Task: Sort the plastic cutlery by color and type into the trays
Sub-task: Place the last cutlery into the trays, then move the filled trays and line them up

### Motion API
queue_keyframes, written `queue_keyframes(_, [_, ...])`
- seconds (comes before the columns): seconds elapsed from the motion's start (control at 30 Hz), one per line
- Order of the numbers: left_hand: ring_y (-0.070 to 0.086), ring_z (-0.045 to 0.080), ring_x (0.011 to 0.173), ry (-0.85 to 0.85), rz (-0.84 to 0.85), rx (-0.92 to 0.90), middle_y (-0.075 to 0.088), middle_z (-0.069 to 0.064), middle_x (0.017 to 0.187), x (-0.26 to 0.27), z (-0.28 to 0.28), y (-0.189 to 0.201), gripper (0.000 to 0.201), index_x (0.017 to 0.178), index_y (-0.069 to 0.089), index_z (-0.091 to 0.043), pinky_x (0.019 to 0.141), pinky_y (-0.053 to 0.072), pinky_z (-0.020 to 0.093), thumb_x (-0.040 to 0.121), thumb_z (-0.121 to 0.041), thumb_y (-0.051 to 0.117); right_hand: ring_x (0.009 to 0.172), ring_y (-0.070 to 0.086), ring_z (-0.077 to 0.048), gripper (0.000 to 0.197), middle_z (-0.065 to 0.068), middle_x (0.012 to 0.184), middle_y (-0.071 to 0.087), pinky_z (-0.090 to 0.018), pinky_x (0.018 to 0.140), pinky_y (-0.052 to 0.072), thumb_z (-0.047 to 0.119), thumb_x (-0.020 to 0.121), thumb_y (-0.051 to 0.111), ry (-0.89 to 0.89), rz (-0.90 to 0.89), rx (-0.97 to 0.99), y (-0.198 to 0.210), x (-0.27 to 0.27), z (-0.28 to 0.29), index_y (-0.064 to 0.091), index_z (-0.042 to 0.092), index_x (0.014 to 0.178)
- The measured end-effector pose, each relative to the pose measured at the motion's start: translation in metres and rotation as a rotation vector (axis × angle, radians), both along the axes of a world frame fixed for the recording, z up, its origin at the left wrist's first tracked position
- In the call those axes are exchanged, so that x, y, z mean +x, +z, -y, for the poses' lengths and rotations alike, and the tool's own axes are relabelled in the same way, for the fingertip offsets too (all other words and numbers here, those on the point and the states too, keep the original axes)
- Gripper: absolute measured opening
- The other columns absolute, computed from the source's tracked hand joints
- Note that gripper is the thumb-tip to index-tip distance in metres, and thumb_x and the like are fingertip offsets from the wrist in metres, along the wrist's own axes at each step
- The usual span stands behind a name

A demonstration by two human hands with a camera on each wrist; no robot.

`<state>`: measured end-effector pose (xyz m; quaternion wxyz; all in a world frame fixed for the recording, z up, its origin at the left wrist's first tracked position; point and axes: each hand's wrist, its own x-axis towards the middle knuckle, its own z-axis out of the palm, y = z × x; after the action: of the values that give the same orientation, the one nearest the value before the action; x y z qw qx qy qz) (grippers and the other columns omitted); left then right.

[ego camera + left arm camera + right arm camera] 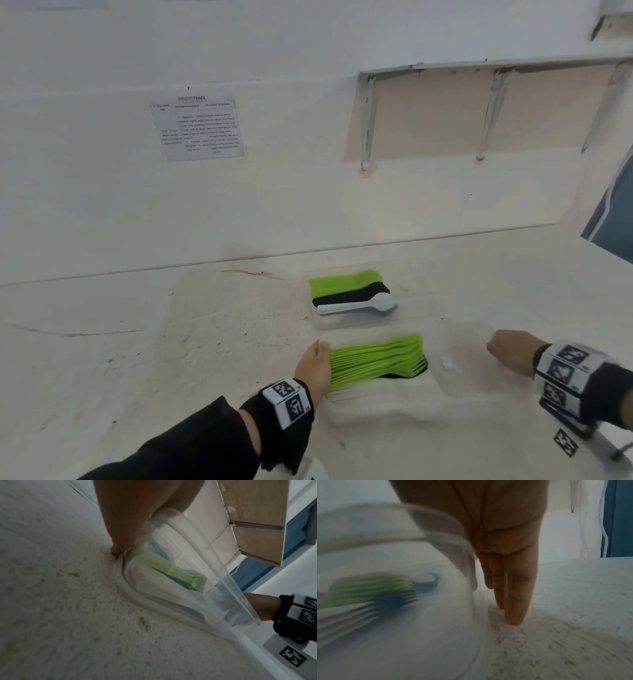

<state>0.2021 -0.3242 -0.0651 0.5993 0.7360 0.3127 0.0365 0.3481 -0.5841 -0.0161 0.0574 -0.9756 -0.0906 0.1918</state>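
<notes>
I see the counter [171,359] carrying two clear trays, one behind the other. The near tray [442,407] lies directly between my two hands, its long axis running left to right across me, so whatever I do with it next depends on both ends at once; neither hand is plainly nearer, each sits at its own short end. The far tray [320,322] sits just beyond it, well clear of both hands.

My left hand [313,365] has straight fingers down against the left rim of the near tray, fingertip on the counter, gripping nothing that I can make out. My right hand [510,351] is at the right end, fingers straight and pointing down to the counter just beside the wall; the head view is too blurred to say whether the thumb hooks the rim.

In the near tray are three colour groups of forks: green forks [373,359], black forks [419,368] under them, white forks [370,397] nearest me. The far tray holds green spoons [342,282], black spoons [352,295] and white spoons [359,306]. Individual pieces are too stacked to count.
</notes>
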Motion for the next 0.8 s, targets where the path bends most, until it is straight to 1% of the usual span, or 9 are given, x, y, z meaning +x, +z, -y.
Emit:
queue_keyframes(0.07, [0.042, 0.026, 0.131, 0.048, 0.015, -0.053, 0.047, 0.011, 0.141, 0.001, 0.001, -0.002, 0.047, 0.137, 0.044, -0.006, 0.112, 0.031, 0.04, 0.102, -0.031, 0.027, 0.102, 0.057, -0.023, 0.036, -0.015, 0.114, 0.056, -0.022, 0.087, 0.044, 0.012, 0.101, 0.027, 0.033, 0.036, -0.049, 0.001, -0.005, -0.005, 0.051, 0.002, 0.126])
queue_keyframes(0.17, [0.046, 0.026, 0.128, 0.088, 0.031, -0.097, 0.051, 0.012, 0.136, 0.001, -0.002, -0.008, 0.045, 0.134, 0.048, -0.005, 0.111, 0.033, 0.042, 0.101, -0.03, 0.03, 0.124, 0.049, -0.023, 0.037, -0.013, 0.134, 0.049, -0.026, 0.098, 0.041, 0.011, 0.101, 0.028, 0.156, 0.119, -0.139, 0.002, -0.008, -0.01, 0.052, 0.004, 0.129])
queue_keyframes(0.27, [0.048, 0.028, 0.126, 0.112, 0.035, -0.113, 0.053, 0.015, 0.134, -0.002, -0.008, -0.009, 0.044, 0.13, 0.051, -0.002, 0.111, 0.034, 0.043, 0.1, -0.028, 0.031, 0.127, 0.046, -0.024, 0.037, -0.013, 0.137, 0.047, -0.029, 0.102, 0.041, 0.01, 0.1, 0.03, 0.174, 0.108, -0.131, 0.0, -0.009, -0.017, 0.05, 0.004, 0.131])
queue_keyframes(0.4, [0.039, 0.035, 0.131, 0.145, 0.02, -0.085, 0.042, 0.025, 0.139, -0.011, -0.022, -0.004, 0.046, 0.131, 0.042, 0.01, 0.113, 0.028, 0.045, 0.101, -0.023, 0.032, 0.124, 0.05, -0.025, 0.036, -0.011, 0.114, 0.059, -0.026, 0.098, 0.041, 0.012, 0.1, 0.031, 0.057, 0.074, -0.042, -0.001, -0.013, -0.033, 0.05, 0.0, 0.129])
queue_keyframes(0.5, [0.036, 0.04, 0.13, 0.163, 0.013, -0.066, 0.037, 0.03, 0.138, -0.014, -0.039, -0.011, 0.044, 0.126, 0.037, 0.017, 0.111, 0.027, 0.044, 0.1, -0.018, 0.033, 0.124, 0.05, -0.024, 0.036, -0.013, 0.13, 0.054, -0.023, 0.095, 0.04, 0.013, 0.1, 0.031, 0.117, 0.085, -0.142, -0.004, -0.017, -0.045, 0.049, 0.001, 0.129])
queue_keyframes(0.63, [0.039, 0.035, 0.131, 0.158, 0.007, -0.039, 0.041, 0.028, 0.139, -0.019, -0.043, -0.009, 0.045, 0.129, 0.042, 0.014, 0.112, 0.03, 0.043, 0.1, -0.019, 0.032, 0.125, 0.049, -0.022, 0.037, -0.012, 0.135, 0.05, -0.022, 0.096, 0.039, 0.011, 0.1, 0.028, 0.14, 0.083, -0.243, 0.001, -0.025, -0.057, 0.05, 0.001, 0.128])
queue_keyframes(0.7, [0.039, 0.035, 0.131, 0.165, 0.019, -0.019, 0.042, 0.026, 0.139, -0.02, -0.045, -0.007, 0.044, 0.129, 0.044, 0.012, 0.112, 0.03, 0.042, 0.1, -0.019, 0.031, 0.12, 0.053, -0.021, 0.033, -0.011, 0.129, 0.055, -0.023, 0.083, 0.042, 0.009, 0.1, 0.027, 0.133, 0.074, -0.26, 0.012, -0.03, -0.063, 0.055, 0.003, 0.117])
queue_keyframes(0.73, [0.04, 0.035, 0.13, 0.173, 0.029, -0.02, 0.043, 0.025, 0.139, -0.022, -0.048, -0.004, 0.044, 0.129, 0.044, 0.012, 0.112, 0.03, 0.042, 0.1, -0.018, 0.031, 0.114, 0.056, -0.022, 0.029, -0.01, 0.121, 0.058, -0.022, 0.073, 0.041, 0.007, 0.099, 0.028, 0.144, 0.065, -0.264, 0.017, -0.032, -0.066, 0.054, 0.006, 0.111])
queue_keyframes(0.8, [0.044, 0.032, 0.126, 0.173, 0.044, -0.016, 0.048, 0.024, 0.135, -0.027, -0.061, 0.005, 0.041, 0.126, 0.049, 0.01, 0.11, 0.033, 0.04, 0.1, -0.018, 0.032, 0.092, 0.055, -0.02, 0.026, -0.007, 0.096, 0.059, -0.018, 0.063, 0.037, 0.006, 0.098, 0.031, 0.146, 0.067, -0.237, 0.029, -0.036, -0.074, 0.054, 0.01, 0.11])
